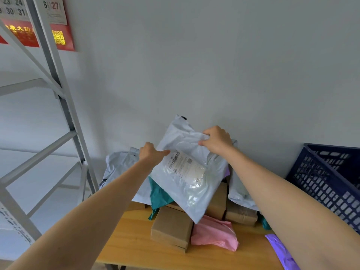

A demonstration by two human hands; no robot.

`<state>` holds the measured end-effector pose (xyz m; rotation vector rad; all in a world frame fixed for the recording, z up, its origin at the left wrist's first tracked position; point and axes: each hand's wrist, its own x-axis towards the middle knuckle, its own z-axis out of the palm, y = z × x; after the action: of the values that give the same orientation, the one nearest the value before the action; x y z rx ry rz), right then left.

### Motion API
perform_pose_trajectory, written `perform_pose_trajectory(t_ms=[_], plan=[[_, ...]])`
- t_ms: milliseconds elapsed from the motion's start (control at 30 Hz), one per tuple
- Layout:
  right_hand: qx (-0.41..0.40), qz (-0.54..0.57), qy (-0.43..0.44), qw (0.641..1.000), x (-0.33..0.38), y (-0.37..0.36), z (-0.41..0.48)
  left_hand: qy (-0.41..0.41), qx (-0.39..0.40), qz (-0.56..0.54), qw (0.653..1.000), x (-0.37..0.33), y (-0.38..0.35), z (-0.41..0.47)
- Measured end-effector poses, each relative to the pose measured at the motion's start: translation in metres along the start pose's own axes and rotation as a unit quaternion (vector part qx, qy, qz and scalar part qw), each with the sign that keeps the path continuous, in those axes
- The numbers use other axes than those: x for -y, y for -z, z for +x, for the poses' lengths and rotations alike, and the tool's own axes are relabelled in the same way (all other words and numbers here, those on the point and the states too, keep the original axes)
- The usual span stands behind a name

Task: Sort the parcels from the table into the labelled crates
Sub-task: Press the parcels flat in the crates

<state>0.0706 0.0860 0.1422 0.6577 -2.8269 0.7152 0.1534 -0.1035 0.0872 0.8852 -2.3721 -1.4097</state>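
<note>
Pale grey mailer parcel (181,176) is held up above the pile at the back of the desk (132,244), tilted, with its lower corner pointing to 6 o'clock. The printed label (185,166) with a barcode faces the camera.

Left hand (151,152) is at the parcel's 9 o'clock edge. It grips the edge, thumb laid over the front; the other fingers are hidden behind the plastic.

Right hand (216,142) is at the parcel's 1 o'clock corner. Its fingers (204,142) are curled tight and pinch a bunched fold of the plastic.

Under and around the held parcel:
- Teal mailer (159,195) at 7 o'clock, partly covered.
- Brown cardboard box (171,228) at 6 o'clock, flat on the desk.
- Pink mailer (214,234) just beside that box, at its 3 o'clock, touching it.
- Second grey mailer (116,164) at 9 o'clock, against the wall.
- Purple mailer (280,248) at 4 o'clock, near the desk's front edge, partly behind the right forearm.

Dark blue crate (331,182) sits at 3 o'clock of the pile; no label on it can be read. Grey metal shelf rack (64,106) stands at 9 o'clock of the desk, with a red wall calendar (58,34) behind it at 11 o'clock.
</note>
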Motion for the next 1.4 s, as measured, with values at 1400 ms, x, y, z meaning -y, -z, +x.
perform_pose_trajectory(t_ms=[1400], plan=[[-0.108, 0.297, -0.155, 0.936, -0.034, -0.017, -0.046, -0.084, 0.096, -0.189, 0.974, -0.003, 0.025, 0.043]])
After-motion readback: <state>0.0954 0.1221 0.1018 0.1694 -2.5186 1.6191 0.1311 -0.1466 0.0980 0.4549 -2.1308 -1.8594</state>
